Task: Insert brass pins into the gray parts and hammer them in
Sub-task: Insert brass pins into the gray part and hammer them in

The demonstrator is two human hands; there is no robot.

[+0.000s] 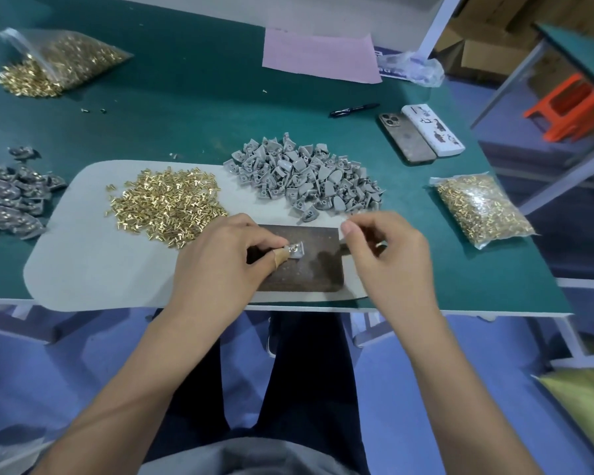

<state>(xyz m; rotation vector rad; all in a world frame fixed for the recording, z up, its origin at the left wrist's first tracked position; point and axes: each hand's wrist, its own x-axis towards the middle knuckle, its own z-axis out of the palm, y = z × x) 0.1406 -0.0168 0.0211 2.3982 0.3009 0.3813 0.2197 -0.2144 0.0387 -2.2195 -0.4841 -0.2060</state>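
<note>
Left hand (220,258) pinching gray part (295,252) on dark plate (309,269), right hand (384,255) curled (contents unclear)

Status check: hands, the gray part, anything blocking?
Left hand pinches gray part on dark plate. Right hand curled round a small tool, mostly hidden. Nothing in the way.

Green table (192,97) bears gray mat (93,269); phone (405,138) (face down); pen (354,109).

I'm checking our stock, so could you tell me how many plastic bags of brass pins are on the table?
2: an opened bag at the far left corner, pins spilling out, and another bag near the right edge. More may lie out of view.
</note>
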